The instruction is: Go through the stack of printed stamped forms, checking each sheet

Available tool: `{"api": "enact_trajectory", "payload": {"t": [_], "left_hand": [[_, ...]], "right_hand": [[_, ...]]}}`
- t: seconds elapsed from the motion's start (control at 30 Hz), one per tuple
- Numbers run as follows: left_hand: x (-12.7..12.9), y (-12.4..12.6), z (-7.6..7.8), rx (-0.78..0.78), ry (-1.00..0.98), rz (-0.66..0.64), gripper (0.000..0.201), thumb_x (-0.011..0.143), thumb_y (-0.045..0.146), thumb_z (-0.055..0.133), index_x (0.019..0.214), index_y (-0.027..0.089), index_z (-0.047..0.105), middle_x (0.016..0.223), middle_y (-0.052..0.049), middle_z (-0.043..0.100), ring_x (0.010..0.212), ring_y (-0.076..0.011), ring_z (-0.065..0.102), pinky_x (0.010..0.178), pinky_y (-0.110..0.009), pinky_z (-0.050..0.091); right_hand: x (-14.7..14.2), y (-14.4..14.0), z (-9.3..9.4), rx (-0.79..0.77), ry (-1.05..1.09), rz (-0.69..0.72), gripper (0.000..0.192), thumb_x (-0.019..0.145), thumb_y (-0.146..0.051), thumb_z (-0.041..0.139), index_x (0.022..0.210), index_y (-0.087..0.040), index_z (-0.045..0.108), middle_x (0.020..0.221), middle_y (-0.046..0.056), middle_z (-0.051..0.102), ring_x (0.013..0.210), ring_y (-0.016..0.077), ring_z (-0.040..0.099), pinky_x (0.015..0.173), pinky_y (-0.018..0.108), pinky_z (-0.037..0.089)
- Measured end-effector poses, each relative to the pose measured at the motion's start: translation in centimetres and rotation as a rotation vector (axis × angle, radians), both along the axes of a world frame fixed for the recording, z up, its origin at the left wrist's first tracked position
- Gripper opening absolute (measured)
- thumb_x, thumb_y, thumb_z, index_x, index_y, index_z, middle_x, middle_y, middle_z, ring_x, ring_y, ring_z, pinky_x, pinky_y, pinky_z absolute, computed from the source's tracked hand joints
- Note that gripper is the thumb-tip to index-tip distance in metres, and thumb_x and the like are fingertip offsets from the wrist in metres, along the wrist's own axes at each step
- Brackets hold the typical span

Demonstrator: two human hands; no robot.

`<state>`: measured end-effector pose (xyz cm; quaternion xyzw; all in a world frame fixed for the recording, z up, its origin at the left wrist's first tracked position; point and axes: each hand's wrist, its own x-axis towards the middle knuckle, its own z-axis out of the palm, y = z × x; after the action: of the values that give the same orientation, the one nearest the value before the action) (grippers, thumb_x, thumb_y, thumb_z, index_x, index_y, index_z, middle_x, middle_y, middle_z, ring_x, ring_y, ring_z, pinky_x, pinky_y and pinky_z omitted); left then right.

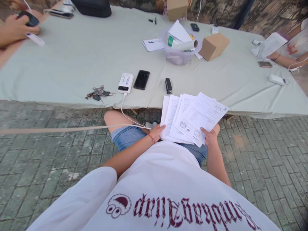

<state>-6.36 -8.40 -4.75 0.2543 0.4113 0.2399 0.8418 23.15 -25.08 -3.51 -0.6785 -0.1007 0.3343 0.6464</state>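
Fanned sheets of printed paper [196,117] lie over my lap, their far edges reaching the table's front edge. My left hand [157,132] is closed on the left edge of the papers, its thumb on top. At their right lower corner my right hand [210,137] pinches the top sheet, which carries round stamps; the fingers beneath are hidden. Just beyond the papers lies a black stapler [168,86]. Left of it rest a dark phone [141,79] and a white power bank [125,83] with a white cable running down toward my lap.
A bunch of keys [98,93] lies near the front edge of the cloth-covered table [96,57]. Farther back stand a plastic basin [178,58] holding a paper roll and a cardboard box [214,46]. Other people's hands [18,29] show at the left and right. A strap [60,130] crosses at left.
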Motion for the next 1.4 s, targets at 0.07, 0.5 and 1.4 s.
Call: {"api": "enact_trajectory", "payload": {"t": [0.07, 0.5, 1.4], "left_hand": [[0.0, -0.1, 0.3, 0.0, -0.021, -0.017, 0.059, 0.061, 0.037, 0.097, 0.109, 0.011, 0.076, 0.118, -0.02, 0.077, 0.121, -0.0378, 0.069, 0.114, -0.056, 0.049], [-0.1, -0.1, 0.0, 0.009, 0.012, -0.001, 0.067, 0.05, 0.036, 0.102, 0.107, 0.011, 0.078, 0.116, -0.019, 0.078, 0.12, -0.0384, 0.069, 0.113, -0.056, 0.049], [-0.1, 0.0, 0.9, 0.026, -0.016, -0.082, 0.073, 0.036, 0.018, 0.103, 0.105, 0.009, 0.079, 0.115, -0.021, 0.078, 0.115, -0.0417, 0.07, 0.109, -0.058, 0.049]], "right_hand": [[-0.9, 0.3, 0.6, -0.015, 0.02, 0.026, 0.068, 0.059, -0.034, 0.097, 0.12, -0.018, 0.071, 0.139, 0.013, 0.069, 0.133, 0.0374, 0.063, 0.119, 0.06, 0.047], [-2.5, 1.5, 1.2, -0.077, -0.039, 0.106, 0.052, 0.068, -0.037, 0.089, 0.114, -0.021, 0.073, 0.129, 0.014, 0.074, 0.128, 0.0381, 0.066, 0.114, 0.062, 0.051], [-3.2, 2.0, 0.1, -0.024, -0.073, 0.02, 0.052, 0.069, -0.04, 0.085, 0.116, -0.022, 0.072, 0.128, 0.009, 0.075, 0.123, 0.032, 0.069, 0.112, 0.055, 0.053]]}}
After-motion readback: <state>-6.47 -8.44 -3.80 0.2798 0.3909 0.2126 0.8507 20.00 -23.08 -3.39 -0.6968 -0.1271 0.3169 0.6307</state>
